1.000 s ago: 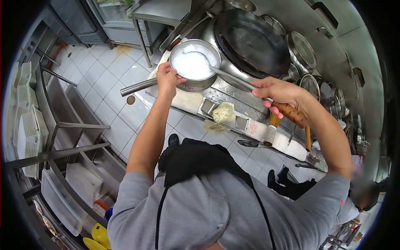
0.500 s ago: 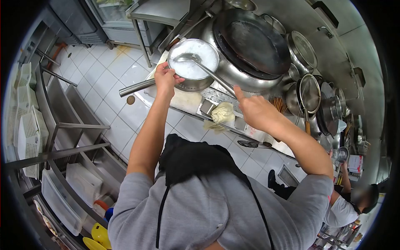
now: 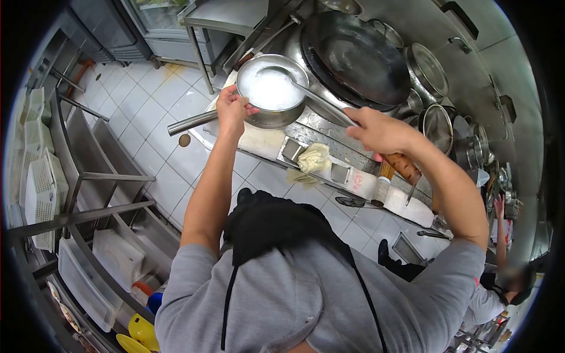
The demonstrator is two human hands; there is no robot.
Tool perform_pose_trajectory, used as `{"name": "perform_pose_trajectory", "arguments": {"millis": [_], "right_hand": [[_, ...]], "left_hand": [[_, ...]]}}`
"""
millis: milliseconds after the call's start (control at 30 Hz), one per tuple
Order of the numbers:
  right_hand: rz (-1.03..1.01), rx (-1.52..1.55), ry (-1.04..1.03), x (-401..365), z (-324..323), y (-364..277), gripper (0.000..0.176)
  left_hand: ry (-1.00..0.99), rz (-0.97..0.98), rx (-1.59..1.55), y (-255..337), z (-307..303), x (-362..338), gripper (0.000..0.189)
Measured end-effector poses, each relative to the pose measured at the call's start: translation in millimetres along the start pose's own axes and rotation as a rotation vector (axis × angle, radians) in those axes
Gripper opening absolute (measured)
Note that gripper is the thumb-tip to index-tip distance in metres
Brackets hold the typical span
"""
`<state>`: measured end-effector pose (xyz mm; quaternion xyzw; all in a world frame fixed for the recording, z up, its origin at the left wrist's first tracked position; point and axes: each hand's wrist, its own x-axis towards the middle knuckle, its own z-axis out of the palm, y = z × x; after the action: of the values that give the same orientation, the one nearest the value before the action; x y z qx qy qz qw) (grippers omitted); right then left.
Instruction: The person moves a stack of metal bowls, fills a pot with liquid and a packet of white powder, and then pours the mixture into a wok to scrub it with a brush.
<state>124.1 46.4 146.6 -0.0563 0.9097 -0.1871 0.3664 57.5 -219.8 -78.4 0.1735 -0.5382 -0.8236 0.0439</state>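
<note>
A metal saucepan (image 3: 272,119) holds a white, foamy-looking liquid (image 3: 268,88). Its long handle (image 3: 193,123) points left, past my wrist. Fingers and thumb of my left hand (image 3: 233,110) are closed on the pan's near-left rim. My right hand (image 3: 379,130) is wrapped round the long shaft of a ladle (image 3: 326,107), just above its wooden grip (image 3: 403,167). The ladle's bowl is in the liquid at the far side of the pan and mostly hidden there. Behind the pan, a large black wok (image 3: 359,59) sits on the stove.
A crumpled pale cloth (image 3: 315,157) lies on the counter's front edge beside a bamboo brush (image 3: 384,182). Strainers (image 3: 438,128) and pots stand at the right. Metal shelves (image 3: 112,176) with white baskets (image 3: 44,191) are at the left. A co-worker (image 3: 497,288) stands at the far right.
My right hand has moved right and back along the ladle, showing its wooden grip. The ladle's bowl has sunk deeper and shifted right. My left hand has barely moved. The co-worker's arm has shifted.
</note>
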Motion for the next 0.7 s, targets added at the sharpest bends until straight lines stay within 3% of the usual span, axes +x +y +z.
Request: {"name": "perform_pose_trajectory", "arguments": {"millis": [100, 300, 467, 700], "right_hand": [[0.15, 0.319, -0.132, -5.6, -12.0, -3.0, 0.046], [0.216, 0.659, -0.165, -2.3, -2.8, 12.5, 0.04], [0.112, 1.162, -0.315, 20.4, 41.2, 17.9, 0.031], [-0.115, 1.648, -0.366, 16.6, 81.5, 40.5, 0.036]], "left_hand": [[-0.012, 0.006, -0.001, 1.5, -0.7, 1.2, 0.047], [-0.037, 0.002, 0.011, 4.2, -3.9, -0.1, 0.048], [-0.093, -0.011, -0.008, 0.6, -9.3, 1.9, 0.054], [-0.099, -0.033, 0.006, 3.9, -12.6, 3.5, 0.053]]}}
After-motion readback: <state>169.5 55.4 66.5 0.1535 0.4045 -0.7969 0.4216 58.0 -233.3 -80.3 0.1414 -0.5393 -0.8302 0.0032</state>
